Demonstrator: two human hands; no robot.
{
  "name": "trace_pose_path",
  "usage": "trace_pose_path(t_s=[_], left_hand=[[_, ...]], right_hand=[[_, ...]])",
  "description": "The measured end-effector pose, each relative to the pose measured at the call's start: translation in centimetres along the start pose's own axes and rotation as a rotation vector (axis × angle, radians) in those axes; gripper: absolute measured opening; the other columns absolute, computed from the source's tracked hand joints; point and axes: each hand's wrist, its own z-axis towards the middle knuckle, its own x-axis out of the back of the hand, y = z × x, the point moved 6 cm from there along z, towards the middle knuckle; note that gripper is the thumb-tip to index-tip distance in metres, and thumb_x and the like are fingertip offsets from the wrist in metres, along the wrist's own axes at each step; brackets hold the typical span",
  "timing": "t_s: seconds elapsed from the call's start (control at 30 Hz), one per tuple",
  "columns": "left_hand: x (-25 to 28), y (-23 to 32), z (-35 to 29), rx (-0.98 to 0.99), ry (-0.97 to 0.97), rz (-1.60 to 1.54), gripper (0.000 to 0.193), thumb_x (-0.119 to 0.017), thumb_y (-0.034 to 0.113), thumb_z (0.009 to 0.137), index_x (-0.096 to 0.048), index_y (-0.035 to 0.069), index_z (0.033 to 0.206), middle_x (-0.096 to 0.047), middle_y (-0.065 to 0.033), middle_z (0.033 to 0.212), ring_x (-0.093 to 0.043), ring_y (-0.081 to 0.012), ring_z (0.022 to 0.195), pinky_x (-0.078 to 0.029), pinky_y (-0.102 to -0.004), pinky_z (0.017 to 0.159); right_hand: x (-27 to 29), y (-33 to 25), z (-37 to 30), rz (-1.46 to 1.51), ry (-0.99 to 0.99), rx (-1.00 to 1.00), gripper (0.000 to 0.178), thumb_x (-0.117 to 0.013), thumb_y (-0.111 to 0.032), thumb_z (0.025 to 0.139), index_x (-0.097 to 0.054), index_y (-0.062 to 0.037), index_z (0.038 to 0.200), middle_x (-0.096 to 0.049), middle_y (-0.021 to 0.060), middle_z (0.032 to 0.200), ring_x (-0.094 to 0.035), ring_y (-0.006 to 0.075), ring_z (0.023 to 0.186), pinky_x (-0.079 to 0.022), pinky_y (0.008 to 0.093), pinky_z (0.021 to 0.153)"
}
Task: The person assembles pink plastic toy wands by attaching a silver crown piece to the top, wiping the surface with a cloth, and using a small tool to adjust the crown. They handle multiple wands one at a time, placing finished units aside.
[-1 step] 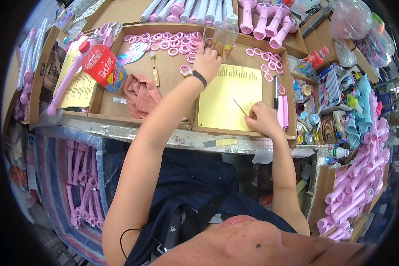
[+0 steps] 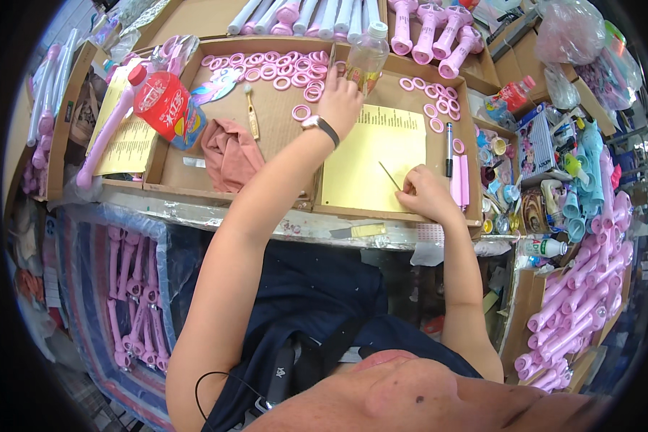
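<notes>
At the left of the worktop (image 2: 187, 214), the red-labelled bottle (image 2: 167, 108) leans in the left-hand tray (image 2: 270, 115), with a cloth (image 2: 230, 155) and a toothbrush (image 2: 252, 115) beside it. Farther back lies the larger lot of rings (image 2: 285, 70), spread loose and partly overlapping, with one ring a little apart nearer the front. The left hand (image 2: 340, 99) reaches to the right side of this lot, just beside the clear bottle (image 2: 367, 61); its fingertips are too small and partly hidden, so I cannot tell whether its grip has a ring or is free. Next to the right, the yellow sheet (image 2: 374, 155) has no ring on it. Above it is the stick (image 2: 389, 173), pinched at its lower end in the grip of the right hand (image 2: 425, 193). The stick's long axis runs slantwise, its free end pointing away from the person and leftward; whether that tip touches the paper is unclear. Past the sheet lie the pen (image 2: 449, 150), the pink strips (image 2: 459, 180) and a smaller group of rings (image 2: 443, 101). If rings are being worked singly from left to right, I would judge a few done and most left, the work seemingly between pieces; nothing visible on the rings themselves confirms which are finished.
</notes>
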Motion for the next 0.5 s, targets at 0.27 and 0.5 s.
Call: trace_pose_path(t_s=[0.27, 0.5], left_hand=[[-0.3, 4.8, -4.1, 0.021, -0.468, -0.559, 0.099, -0.051, 0.078, 0.070, -0.024, 0.023, 0.146, -0.016, -0.0288, 0.147, -0.018, -0.0511, 0.134, -0.022, -0.0648, 0.103], [-0.1, 3.7, -3.8, -0.073, -0.504, -0.564, 0.107, -0.061, 0.075, 0.064, -0.023, 0.020, 0.147, -0.014, -0.0315, 0.148, -0.014, -0.0533, 0.135, -0.014, -0.0594, 0.109]], right_hand=[[5.9, -0.7, 8.8, 0.110, 0.017, -0.044, 0.050, -0.063, -0.041, 0.083, -0.062, 0.0008, 0.110, -0.067, 0.0158, 0.098, -0.065, 0.0248, 0.090, -0.050, 0.0355, 0.081], [7.6, -4.7, 19.9, 0.501, 0.783, 0.210, 0.092, -0.081, -0.042, 0.064, -0.039, 0.0042, 0.132, -0.051, 0.0227, 0.125, -0.052, 0.0308, 0.115, -0.042, 0.0364, 0.096]])
